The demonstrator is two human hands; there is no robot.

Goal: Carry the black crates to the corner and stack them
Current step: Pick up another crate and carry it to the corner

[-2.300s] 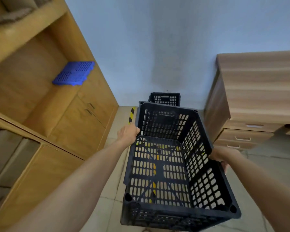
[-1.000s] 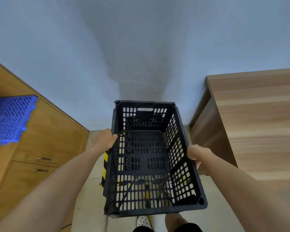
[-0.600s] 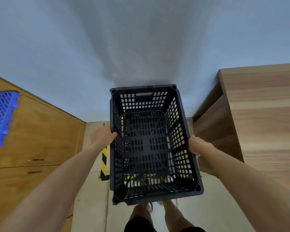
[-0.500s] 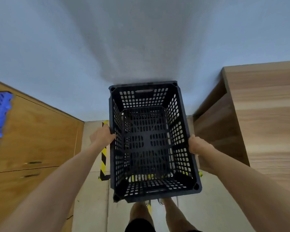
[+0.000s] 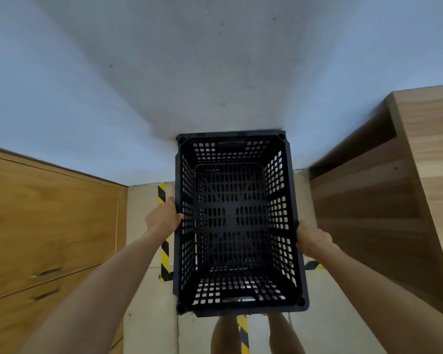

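Note:
A black perforated crate is in front of me, seen from straight above, its far end against the blue-grey wall. My left hand grips its left rim and my right hand grips its right rim. The crate is empty inside. Whatever is beneath it is hidden, so I cannot tell whether it rests on another crate.
A wooden cabinet with drawers stands on the left and a wooden desk on the right. Yellow-black tape marks the tiled floor around the crate. My legs show below the crate.
I have stepped up to the wall and lowered the crate. It now sits level and square to the wall, and the crate that stood in the corner is hidden under it.

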